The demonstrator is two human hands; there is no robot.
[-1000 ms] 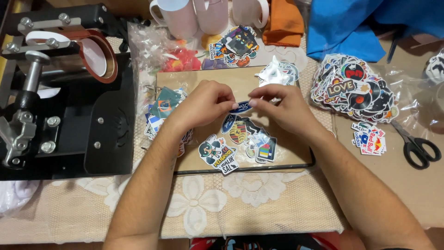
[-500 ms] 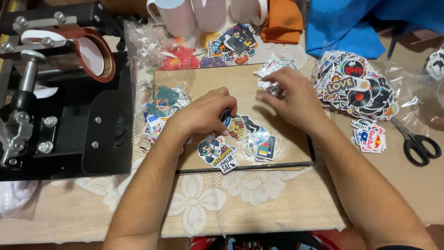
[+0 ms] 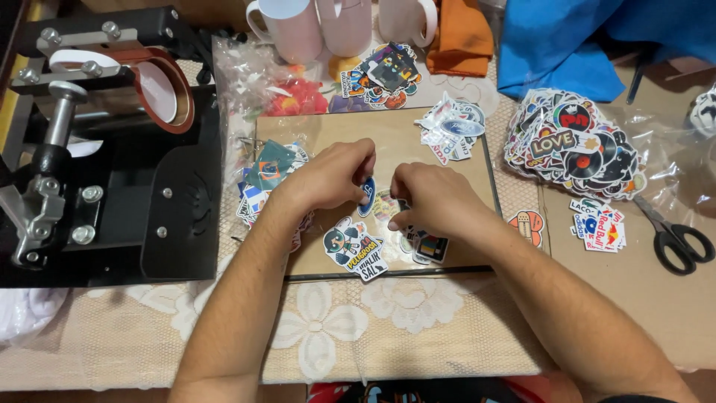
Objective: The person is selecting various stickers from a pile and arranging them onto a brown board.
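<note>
Stickers were the thing in hand; one small blue oval sticker (image 3: 367, 196) stood pinched at the fingertips of the left hand (image 3: 328, 177), just above the brown board (image 3: 335, 130), and the right hand (image 3: 429, 200) was beside it with the fingers curled down, pressed on the small stickers under it. Whether the right hand pinched something I could not tell, because its fingertips were hidden.

What could go wrong, as I judged it: the blue sticker was small and thin, so it could fold on itself or catch on a fingertip if the grip turned; it could also land crooked or half over the stickers already lying on the board, because these lay very near, touching and overlapping each other, such as the cartoon sticker (image 3: 344, 242) at the front edge. A sleeve or forearm moving across could push those loose ones out of place; the heap of stickers (image 3: 574, 145) at the right, on clear plastic, looked ready to slide.

The blue sticker looked glossy, dark blue with a pale rim, held nearly upright on its edge so its face was seen only narrowly. Black scissors (image 3: 679, 239) lay well apart at the right; the black press machine (image 3: 112, 172) stood at the left, and white mugs (image 3: 298, 30) behind the board.
</note>
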